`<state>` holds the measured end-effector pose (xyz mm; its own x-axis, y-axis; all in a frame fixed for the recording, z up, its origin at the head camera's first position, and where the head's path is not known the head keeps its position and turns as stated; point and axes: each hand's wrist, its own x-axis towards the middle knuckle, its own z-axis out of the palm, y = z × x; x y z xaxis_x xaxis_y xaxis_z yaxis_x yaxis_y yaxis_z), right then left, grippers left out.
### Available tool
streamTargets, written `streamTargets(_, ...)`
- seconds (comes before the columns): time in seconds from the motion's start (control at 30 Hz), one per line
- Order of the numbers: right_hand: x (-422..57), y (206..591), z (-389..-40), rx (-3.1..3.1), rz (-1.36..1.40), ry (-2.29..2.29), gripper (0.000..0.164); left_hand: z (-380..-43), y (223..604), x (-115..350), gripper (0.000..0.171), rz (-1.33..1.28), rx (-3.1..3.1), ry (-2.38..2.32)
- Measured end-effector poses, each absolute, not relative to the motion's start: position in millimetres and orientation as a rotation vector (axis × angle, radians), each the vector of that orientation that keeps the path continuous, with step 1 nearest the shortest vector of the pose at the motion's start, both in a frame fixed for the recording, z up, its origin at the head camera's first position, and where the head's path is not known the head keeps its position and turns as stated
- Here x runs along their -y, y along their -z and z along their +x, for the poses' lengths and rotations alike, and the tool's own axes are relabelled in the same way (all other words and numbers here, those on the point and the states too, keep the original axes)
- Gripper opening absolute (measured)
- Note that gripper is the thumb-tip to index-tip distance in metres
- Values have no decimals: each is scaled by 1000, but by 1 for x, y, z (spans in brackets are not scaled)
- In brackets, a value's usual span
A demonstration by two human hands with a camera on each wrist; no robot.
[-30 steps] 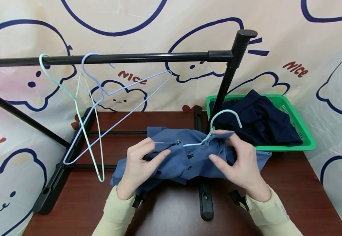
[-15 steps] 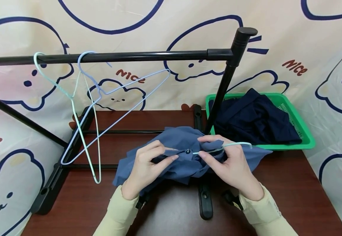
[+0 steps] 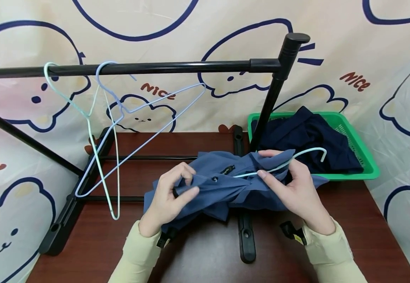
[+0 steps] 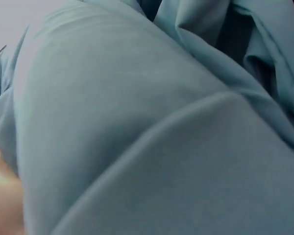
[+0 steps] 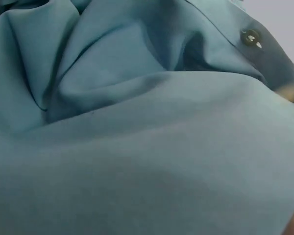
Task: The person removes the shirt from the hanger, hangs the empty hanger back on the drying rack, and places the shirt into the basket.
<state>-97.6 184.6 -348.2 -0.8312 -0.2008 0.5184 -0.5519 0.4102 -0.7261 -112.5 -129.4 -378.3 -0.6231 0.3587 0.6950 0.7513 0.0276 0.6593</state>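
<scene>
A blue button-up shirt lies bunched over the rack's foot, with a dark button and a small black label showing. A pale mint hanger sits at its collar, hook pointing right, lower part hidden in the cloth. My left hand holds the left part of the shirt front, fingers curled at its edge and thumb on the near side. With my right hand I pinch the collar, thumb tip right at the hanger. Both wrist views are mostly filled by shirt cloth, with a button in the right one.
A black clothes rack bar runs across the back, carrying a mint hanger and a lavender hanger. Behind my right hand, a green basket holds dark navy cloth. The brown table lies below.
The hanger's hook first tipped down to the right, and has now shifted further right and up. My hands came closer, then spread apart again; the black label shows again.
</scene>
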Motion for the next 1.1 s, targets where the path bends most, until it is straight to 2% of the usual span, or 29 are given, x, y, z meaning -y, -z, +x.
streamTargets(0.07, -186, 349, -98, 2329, 629, -1385, 54, -113, 379, 129, 46, -1141, 1933, 1580)
streamTargets(0.13, -187, 350, -98, 2331, 611, -1368, 53, -113, 378, 131, 48, -1129, 1912, 1567)
streamTargets(0.17, -187, 350, -98, 2327, 603, -1358, 53, -112, 378, 132, 45, -1095, 1924, 1557)
streamTargets(0.23, -188, 349, -99, 2315, 589, -1343, 53, -110, 378, 135, 25, -1008, 1981, 1545)
streamTargets(0.27, -188, 349, -100, 2306, 582, -1340, 52, -109, 378, 137, 21, -967, 2012, 1533)
streamTargets(0.33, -188, 349, -101, 2276, 566, -1336, 52, -107, 378, 140, 34, -907, 2065, 1493)
streamTargets(0.4, -187, 351, -103, 2243, 551, -1341, 52, -107, 378, 142, 39, -896, 2099, 1458)
streamTargets(0.5, -185, 353, -105, 2202, 534, -1340, 54, -107, 378, 145, 35, -907, 2122, 1418)
streamTargets(0.67, -182, 351, -102, 2163, 505, -1326, 53, -105, 377, 148, 40, -898, 2131, 1326)
streamTargets(0.9, -175, 337, -98, 1926, 386, -1440, 39, -107, 377, 144, 38, -936, 2078, 1160)
streamTargets(1.03, -175, 336, -99, 1809, 367, -1493, 37, -111, 382, 140, 33, -864, 2114, 1217)
streamTargets(1.07, -175, 336, -100, 1776, 365, -1518, 37, -111, 384, 139, 37, -833, 2165, 1226)
streamTargets(1.1, -176, 337, -101, 1739, 360, -1548, 36, -112, 387, 137, 48, -795, 2235, 1222)
